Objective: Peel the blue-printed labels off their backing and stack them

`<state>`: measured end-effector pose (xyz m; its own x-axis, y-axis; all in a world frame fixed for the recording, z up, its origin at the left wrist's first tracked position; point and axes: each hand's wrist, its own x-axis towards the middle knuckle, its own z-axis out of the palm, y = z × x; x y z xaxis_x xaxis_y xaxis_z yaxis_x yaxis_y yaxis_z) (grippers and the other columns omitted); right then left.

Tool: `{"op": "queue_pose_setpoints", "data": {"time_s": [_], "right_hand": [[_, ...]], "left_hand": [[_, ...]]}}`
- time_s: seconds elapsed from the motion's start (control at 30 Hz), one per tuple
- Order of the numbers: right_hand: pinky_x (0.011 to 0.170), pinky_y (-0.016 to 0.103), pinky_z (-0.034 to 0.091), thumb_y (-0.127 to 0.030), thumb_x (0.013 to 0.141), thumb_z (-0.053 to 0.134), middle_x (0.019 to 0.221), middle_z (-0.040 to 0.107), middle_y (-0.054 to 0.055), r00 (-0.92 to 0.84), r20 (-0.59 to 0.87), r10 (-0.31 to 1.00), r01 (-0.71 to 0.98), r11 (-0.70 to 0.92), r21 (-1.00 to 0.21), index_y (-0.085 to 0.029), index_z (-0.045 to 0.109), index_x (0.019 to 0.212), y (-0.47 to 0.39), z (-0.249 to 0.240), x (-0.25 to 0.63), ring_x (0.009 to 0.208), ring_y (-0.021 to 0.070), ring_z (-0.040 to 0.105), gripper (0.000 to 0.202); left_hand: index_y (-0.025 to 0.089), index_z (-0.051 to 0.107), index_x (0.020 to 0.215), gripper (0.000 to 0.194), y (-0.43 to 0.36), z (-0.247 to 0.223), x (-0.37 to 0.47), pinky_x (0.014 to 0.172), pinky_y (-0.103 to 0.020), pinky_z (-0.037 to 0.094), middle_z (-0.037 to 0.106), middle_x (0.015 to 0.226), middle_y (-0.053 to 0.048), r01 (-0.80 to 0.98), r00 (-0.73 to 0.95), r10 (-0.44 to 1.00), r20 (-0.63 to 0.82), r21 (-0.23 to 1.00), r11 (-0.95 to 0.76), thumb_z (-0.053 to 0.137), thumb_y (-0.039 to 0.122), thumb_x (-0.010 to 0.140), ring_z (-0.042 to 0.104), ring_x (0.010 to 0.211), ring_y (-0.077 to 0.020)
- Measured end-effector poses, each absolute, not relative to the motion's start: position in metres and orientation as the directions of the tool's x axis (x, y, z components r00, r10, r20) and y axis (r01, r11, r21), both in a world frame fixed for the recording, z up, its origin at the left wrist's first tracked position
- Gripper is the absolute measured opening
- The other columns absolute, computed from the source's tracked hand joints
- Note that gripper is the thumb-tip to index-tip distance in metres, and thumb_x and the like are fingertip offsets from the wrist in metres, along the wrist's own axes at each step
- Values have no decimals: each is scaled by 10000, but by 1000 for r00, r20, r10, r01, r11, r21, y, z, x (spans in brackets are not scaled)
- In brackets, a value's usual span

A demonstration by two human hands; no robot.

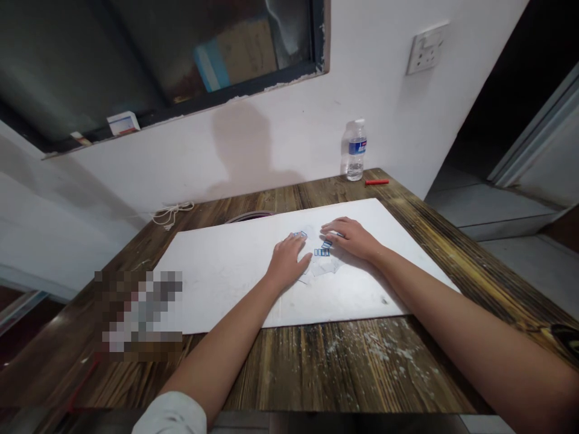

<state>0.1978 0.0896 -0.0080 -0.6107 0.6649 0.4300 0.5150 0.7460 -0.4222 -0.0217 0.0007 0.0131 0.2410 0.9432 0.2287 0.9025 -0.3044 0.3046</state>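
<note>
A large white board (217, 283) lies on the wooden table. My left hand (287, 260) rests palm down on it, thumb apart from the fingers, with its fingertips at a small blue-and-white piece (300, 234). Opposite it, my right hand (353, 236) is also palm down with loosely curved fingers, over another blue-bordered piece (326, 245) that it partly covers. Between the hands sits a short row of small blue-edged rectangles (322, 252). Clear or pale scraps (326, 267) lie just below the row. What is under my fingers is partly hidden.
A water bottle (357, 150) and a red pen-like stick (377, 181) are at the table's back right corner. A white cord (172, 211) lies at the back left. A blurred-out patch (140, 313) covers something at the left. White flecks mark the wooden table (294, 367) in front.
</note>
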Motion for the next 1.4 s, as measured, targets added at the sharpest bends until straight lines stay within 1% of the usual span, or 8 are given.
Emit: {"op": "queue_pose_setpoints", "data": {"time_s": [0.13,0.23,0.4,0.53,0.87,1.03,1.2,1.4], "right_hand": [[1082,534,278,-532,936,418,1406,531,15,-722,333,606,532,795,-291,-294,563,1309,84,-8,192,1351,299,380,466],[1038,493,334,-511,952,393,1325,604,23,-709,342,616,560,787,-258,-292,631,1217,83,-6,188,1265,277,478,418],[1076,496,292,-515,945,410,1400,538,14,-704,392,592,559,803,-208,-291,576,1297,81,-4,183,1328,276,409,450],[1052,487,322,-515,956,380,1325,605,-1,-701,360,616,582,785,-209,-299,644,1202,81,-5,182,1263,272,479,421],[1080,568,276,-577,933,377,1450,481,12,-618,318,719,693,689,-211,-315,551,1322,81,-11,183,1356,324,372,500],[1126,548,217,-564,938,391,1450,478,-15,-741,284,608,573,794,-204,-317,495,1363,80,-9,181,1386,284,335,502],[1078,547,286,-539,946,389,1399,539,9,-683,299,666,633,744,-212,-295,534,1329,81,-9,181,1341,305,397,477],[1119,528,225,-583,928,394,1457,472,-2,-794,292,534,494,846,-204,-331,473,1383,78,-7,181,1383,283,342,526]], "left_hand": [[237,669,1120,319,-1,15,-20,1072,-448,371,604,1318,-51,922,250,942,226,242,-303,504,394,896,488,1279,-248],[249,695,1021,267,-2,18,-19,1020,-399,411,693,1156,-22,923,218,937,274,255,-290,472,347,914,584,1127,-201],[239,626,1197,370,-2,17,-18,1055,-424,371,583,1346,-45,930,244,936,252,211,-300,529,403,880,489,1265,-232],[248,670,1093,291,-2,16,-18,1031,-402,392,679,1188,-30,940,184,939,290,228,-254,466,361,918,566,1152,-204],[259,637,1170,351,0,13,-20,1094,-420,343,568,1361,-37,926,271,938,214,208,-315,465,421,909,465,1299,-219],[274,453,1378,540,-3,12,-18,1123,-494,272,388,1514,-43,956,247,960,133,129,-264,416,531,905,316,1406,-267],[294,445,1389,590,-4,9,-18,1105,-548,260,364,1527,-62,987,115,982,151,90,-130,356,608,898,281,1412,-334],[273,439,1395,579,-3,8,-20,1120,-541,243,364,1527,-57,974,164,975,150,129,-184,341,583,914,265,1424,-298]]}}
